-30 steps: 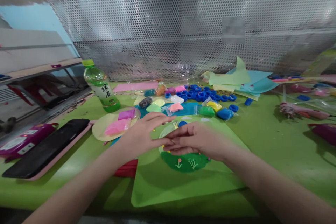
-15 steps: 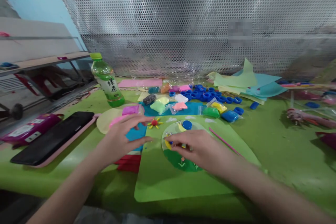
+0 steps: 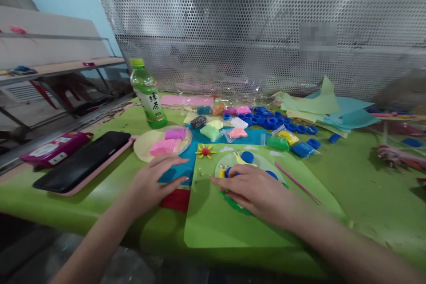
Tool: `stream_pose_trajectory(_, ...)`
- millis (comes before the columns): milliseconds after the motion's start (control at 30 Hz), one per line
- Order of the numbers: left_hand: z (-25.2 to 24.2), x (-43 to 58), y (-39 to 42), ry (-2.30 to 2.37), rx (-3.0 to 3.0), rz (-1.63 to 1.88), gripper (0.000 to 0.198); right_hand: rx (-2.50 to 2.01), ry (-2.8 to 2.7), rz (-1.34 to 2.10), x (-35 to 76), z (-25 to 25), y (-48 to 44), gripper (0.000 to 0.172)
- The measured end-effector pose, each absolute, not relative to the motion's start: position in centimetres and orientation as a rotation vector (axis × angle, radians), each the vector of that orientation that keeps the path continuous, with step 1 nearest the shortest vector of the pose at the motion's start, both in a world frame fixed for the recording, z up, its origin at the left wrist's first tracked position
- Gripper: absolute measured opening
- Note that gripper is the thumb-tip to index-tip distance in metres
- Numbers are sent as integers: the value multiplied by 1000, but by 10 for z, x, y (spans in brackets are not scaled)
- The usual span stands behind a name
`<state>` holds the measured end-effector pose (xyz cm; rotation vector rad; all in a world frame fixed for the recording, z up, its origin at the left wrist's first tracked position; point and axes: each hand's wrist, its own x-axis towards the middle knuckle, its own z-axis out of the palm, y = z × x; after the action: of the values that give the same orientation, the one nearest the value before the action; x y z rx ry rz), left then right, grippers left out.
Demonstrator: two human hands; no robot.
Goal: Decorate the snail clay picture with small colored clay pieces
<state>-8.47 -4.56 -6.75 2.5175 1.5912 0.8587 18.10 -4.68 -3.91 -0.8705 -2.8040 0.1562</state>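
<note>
Green paper (image 3: pixel 213 230) bearing snail figures (image 3: pixel 247 156) and a red-and-yellow sun (image 3: pixel 205 151) lies on the near tabletop (image 3: pixel 366 177). The right hand (image 3: pixel 256 191) is over it; whether it pinches anything, I cannot tell. The left hand (image 3: pixel 149 182) is spread just left of the paper. A pink stick (image 3: pixel 297 183) lies right, a bottle (image 3: pixel 151 102) stands far left.

From where I'm standing, the sheet (image 3: pixel 206 226) is showing a light green, and its sun (image 3: pixel 205 151) is wearing yellow rays around a red middle. One snail shell (image 3: pixel 247 157) is gleaming deep blue (the rings (image 3: pixel 264 120) are nearly matching it). The stick (image 3: pixel 297 183) is glowing hot pink, and the metal screen (image 3: pixel 213 17) is repeating silvery-grey rows of small dark holes.
</note>
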Motion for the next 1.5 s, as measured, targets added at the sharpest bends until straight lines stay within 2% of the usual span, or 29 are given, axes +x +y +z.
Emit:
stream_pose_trajectory(167, -67, -84, -48, 1588, 2506, 878, 37, -799, -2792, 95, 181, -42, -49, 40)
stream_pose_trajectory(433, -68, -84, -49, 1588, 2528, 915, 33, -726, -2602, 158, 192, -37, -44, 26)
stream_pose_trajectory(567, -67, -83, -51, 1576, 2518, 864, 36, -830, -2470, 173, 201, -30, -41, 25)
stream_pose_trajectory(833, -69, -77, -54, 1524, 2650, 589, 34, -929, -2626, 293, 208, -18, -48, 28)
stream_pose_trajectory(933, -70, -77, -54, 1542, 2661, 531, 40, -1027, -2690, 348, 209, -16, -50, 30)
stream_pose_trajectory(1267, -71, -76, -53, 1587, 2651, 485, 48, -1019, -2830, 262, 202, -15, -53, 26)
stream_pose_trajectory(1500, -69, -69, -48, 1476, 2759, 514, 33, -1023, -2869, 103, 199, -15, -55, 25)
